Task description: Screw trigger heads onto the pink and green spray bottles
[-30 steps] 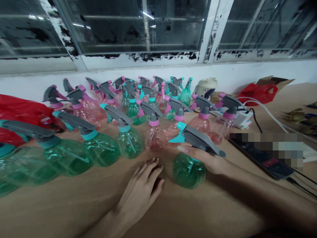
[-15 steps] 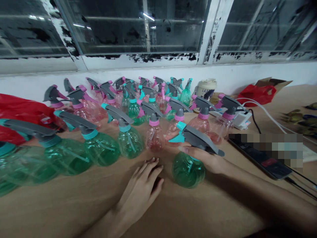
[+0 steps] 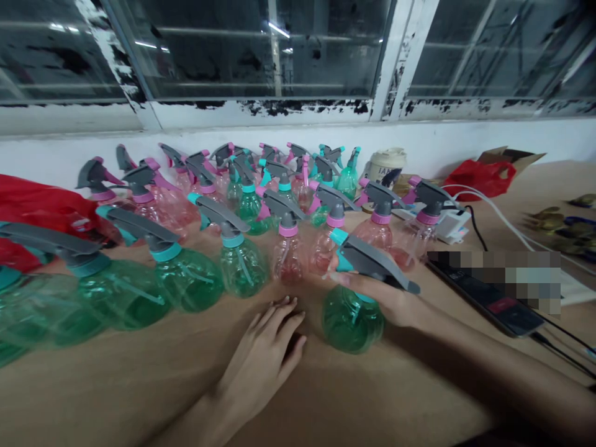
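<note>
Green spray bottle (image 3: 352, 323), grasped in the right hand (image 3: 393, 304), now has its trigger (image 3: 343, 261) squeezed in, likely pumping, left hand (image 3: 265, 351) relaxed.

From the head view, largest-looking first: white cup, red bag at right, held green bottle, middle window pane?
1. Middle window pane
2. Green bottle in the right hand, though nearness to the camera helps it
3. Red bag
4. White cup

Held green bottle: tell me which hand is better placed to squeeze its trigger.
Right hand, probably: it grips the bottle below the sprayer head, fingers beside the turquoise trigger. The left hand rests on the table, holding nothing.
</note>
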{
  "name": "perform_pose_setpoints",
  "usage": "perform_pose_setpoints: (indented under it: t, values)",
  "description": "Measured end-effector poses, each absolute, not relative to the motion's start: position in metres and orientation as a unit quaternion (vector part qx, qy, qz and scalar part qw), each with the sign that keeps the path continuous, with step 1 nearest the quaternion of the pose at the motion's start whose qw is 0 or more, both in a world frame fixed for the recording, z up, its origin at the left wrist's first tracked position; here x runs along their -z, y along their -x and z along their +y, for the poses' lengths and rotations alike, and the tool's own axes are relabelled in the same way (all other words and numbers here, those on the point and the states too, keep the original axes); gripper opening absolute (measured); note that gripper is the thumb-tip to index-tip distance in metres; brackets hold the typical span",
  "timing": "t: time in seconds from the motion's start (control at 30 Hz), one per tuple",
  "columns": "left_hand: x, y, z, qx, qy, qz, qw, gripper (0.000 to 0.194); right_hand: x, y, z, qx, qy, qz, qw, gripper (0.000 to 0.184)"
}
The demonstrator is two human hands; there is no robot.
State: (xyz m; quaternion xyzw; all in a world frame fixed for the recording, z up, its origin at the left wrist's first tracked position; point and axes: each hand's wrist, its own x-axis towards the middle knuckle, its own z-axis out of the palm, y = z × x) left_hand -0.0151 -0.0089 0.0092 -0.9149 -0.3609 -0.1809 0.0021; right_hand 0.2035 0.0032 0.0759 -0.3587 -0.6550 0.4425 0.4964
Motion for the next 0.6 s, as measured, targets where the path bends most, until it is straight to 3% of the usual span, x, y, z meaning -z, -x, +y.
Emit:
perform_pose_setpoints:
  t: [0.6]
  values:
    - [-0.0113,0.0146,-0.0109,0.184,0.914,-0.361,0.014,0.025,-0.0761,-0.2053,0.0054,-0.440,0.370,-0.667,0.473,0.012]
